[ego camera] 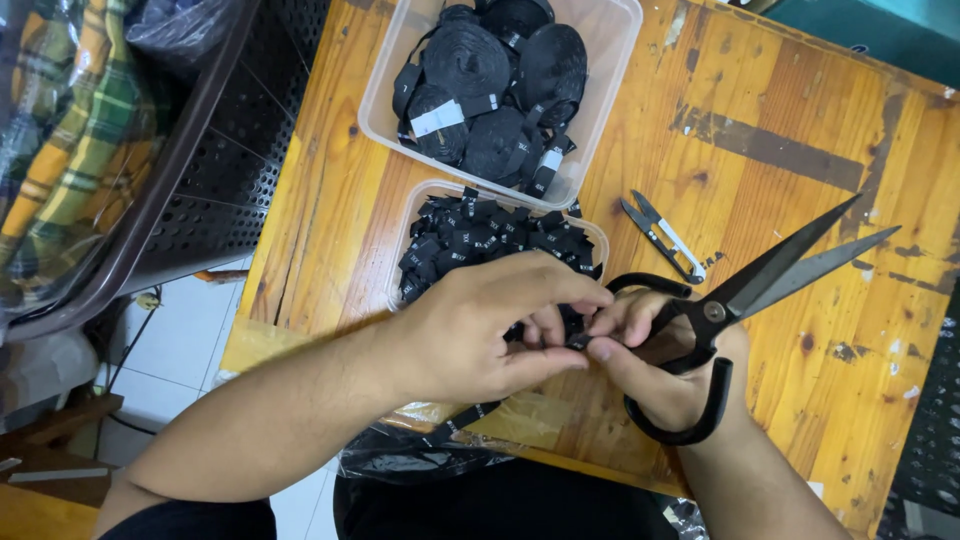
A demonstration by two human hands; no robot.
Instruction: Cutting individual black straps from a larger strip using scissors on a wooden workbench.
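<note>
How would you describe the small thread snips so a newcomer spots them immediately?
On the wooden table, look right of the two clear tubs. The thread snips lie flat there, untouched, beside the blades of the large black scissors. They are smaller, silvery, with no finger loops.

Two clear plastic tubs point(372, 110) sit on the table: one holds perhaps five black label rolls point(470, 60), the other cut labels point(470, 240) too many to count. One large scissors point(740, 300), one small snips point(662, 238).

black scissors point(720, 320), black labels point(480, 245), plaid cloth point(70, 140)
</note>
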